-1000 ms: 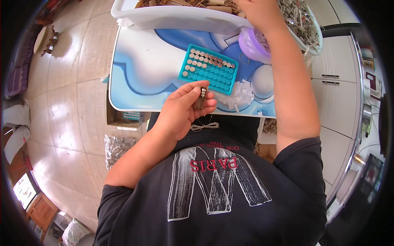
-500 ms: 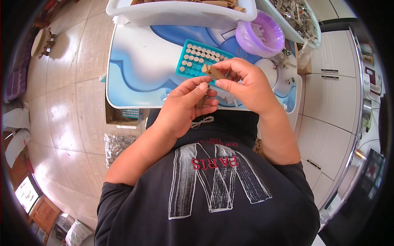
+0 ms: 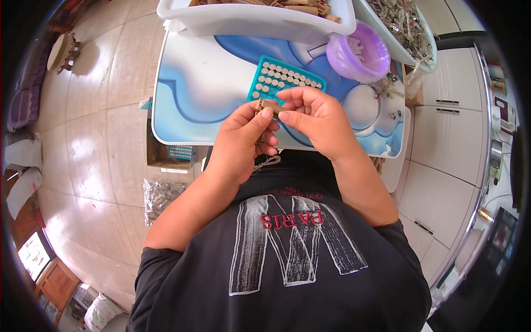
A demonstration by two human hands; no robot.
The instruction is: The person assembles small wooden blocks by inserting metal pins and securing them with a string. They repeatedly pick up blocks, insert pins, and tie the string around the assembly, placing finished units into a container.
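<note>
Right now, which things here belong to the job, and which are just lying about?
Seemingly part of it:
brown piece between left hand and right hand
pale discs in teal tray
white tub
purple bowl

Probably just around:
white cabinets
purple furniture

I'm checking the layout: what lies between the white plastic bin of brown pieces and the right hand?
The head view shows a rectangular teal tray of round pale pieces on the blue-and-white tabletop between bin and right hand.
</note>
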